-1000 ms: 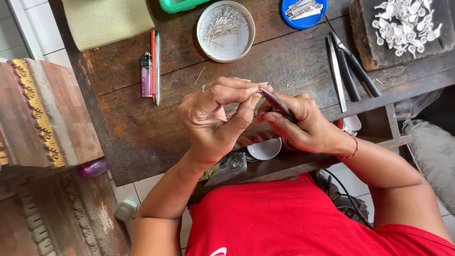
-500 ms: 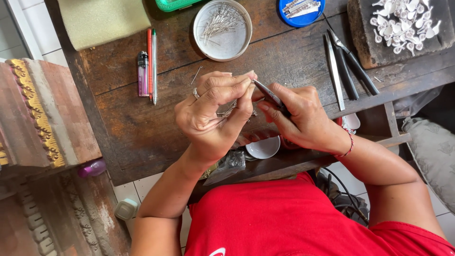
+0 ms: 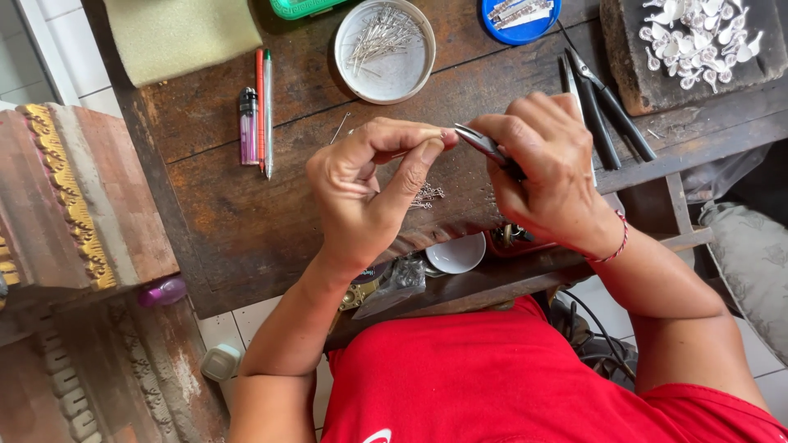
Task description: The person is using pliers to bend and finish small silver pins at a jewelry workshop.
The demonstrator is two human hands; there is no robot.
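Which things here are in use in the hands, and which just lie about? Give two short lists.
In use: left hand, right hand, small pliers, round tin of pins.
Lying about: lighter, two pens, spare pliers, blue lid.

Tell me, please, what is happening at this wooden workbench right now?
A person in a red shirt works at a dark wooden bench. The left hand pinches something too small to make out between thumb and fingertips, while the right hand holds small metal pliers whose tips meet those fingertips. Behind the hands sit a round white dish of thin metal pins, a blue lid and a dark tray of small white pieces. Black-handled pliers lie unused on the bench.
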